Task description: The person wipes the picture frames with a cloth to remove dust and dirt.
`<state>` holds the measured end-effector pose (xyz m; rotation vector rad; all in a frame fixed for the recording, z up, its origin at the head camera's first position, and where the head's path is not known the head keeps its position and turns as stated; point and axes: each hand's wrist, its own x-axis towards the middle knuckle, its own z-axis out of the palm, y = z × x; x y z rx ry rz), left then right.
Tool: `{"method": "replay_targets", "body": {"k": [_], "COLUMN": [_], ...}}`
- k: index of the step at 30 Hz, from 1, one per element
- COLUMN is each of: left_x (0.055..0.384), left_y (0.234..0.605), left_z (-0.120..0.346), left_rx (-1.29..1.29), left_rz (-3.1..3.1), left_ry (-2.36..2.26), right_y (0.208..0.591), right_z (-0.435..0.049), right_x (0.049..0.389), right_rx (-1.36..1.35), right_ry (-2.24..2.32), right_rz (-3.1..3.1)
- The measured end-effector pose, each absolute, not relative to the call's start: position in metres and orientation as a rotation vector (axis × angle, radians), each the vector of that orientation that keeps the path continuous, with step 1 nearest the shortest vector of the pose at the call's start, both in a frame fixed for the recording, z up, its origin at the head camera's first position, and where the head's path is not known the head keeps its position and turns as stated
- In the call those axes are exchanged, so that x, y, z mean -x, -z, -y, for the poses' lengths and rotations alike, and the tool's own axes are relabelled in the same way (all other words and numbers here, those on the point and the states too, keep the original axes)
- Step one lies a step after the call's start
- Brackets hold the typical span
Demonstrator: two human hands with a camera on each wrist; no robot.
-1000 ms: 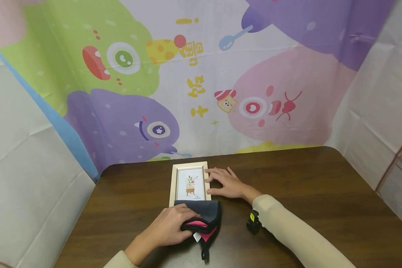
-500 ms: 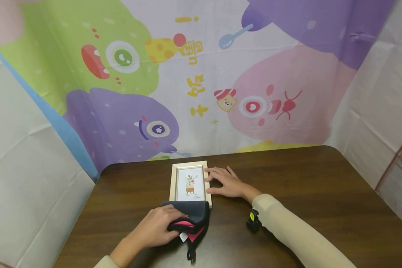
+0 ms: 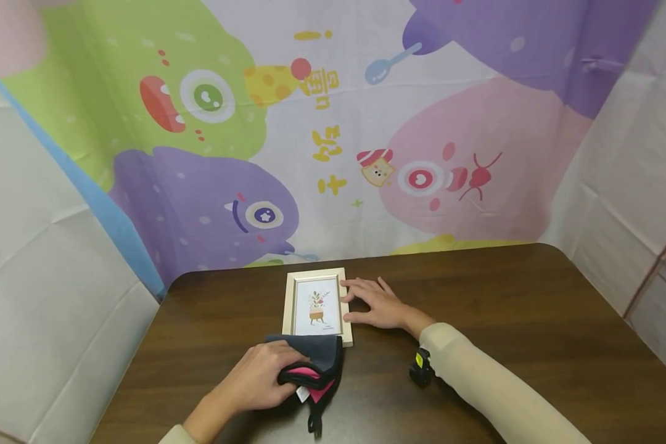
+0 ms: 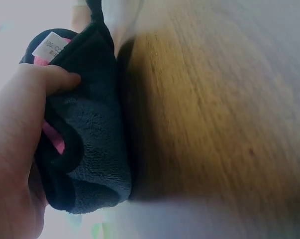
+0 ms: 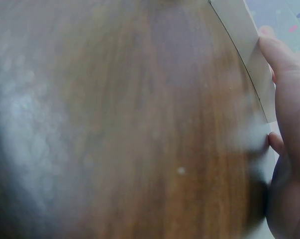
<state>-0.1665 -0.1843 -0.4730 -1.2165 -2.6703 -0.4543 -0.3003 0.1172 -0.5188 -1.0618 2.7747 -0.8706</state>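
Observation:
A pale wooden picture frame (image 3: pixel 317 305) lies face up on the table, with a potted plant drawn on its white picture. Over its near edge lies a folded dark grey cloth (image 3: pixel 316 350) with pink inside, a white label and a hanging loop. My left hand (image 3: pixel 259 377) grips this cloth; in the left wrist view the thumb presses on the fuzzy cloth (image 4: pixel 97 134). With fingers mostly straight, my right hand (image 3: pixel 378 305) touches the frame's right side. The right wrist view shows that hand (image 5: pixel 294 104) against the frame's side edge (image 5: pixel 244 55).
The dark brown wooden table (image 3: pixel 477 290) reaches back to a cartoon-printed curtain (image 3: pixel 333 123). White sheets (image 3: pixel 50 246) hang at both sides. A small black device with a yellow patch (image 3: pixel 420 368) sits at the right cuff.
My left hand has slid the cloth to the left along the frame's near edge, then it stays almost in place. The right hand and the frame have hardly moved.

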Motion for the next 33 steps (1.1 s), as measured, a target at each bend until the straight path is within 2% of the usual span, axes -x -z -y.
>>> {"method": "replay_targets", "body": {"k": [33], "left_x": [0.176], "left_y": [0.467], "left_z": [0.128], "left_rx": [1.412], "left_rz": [2.663], "left_ry": [0.345], "right_y": [0.515], "right_z": [-0.117], "right_x": [0.299], "right_rx": [1.063], "right_ry": [0.857], "right_rz": [-2.766]}}
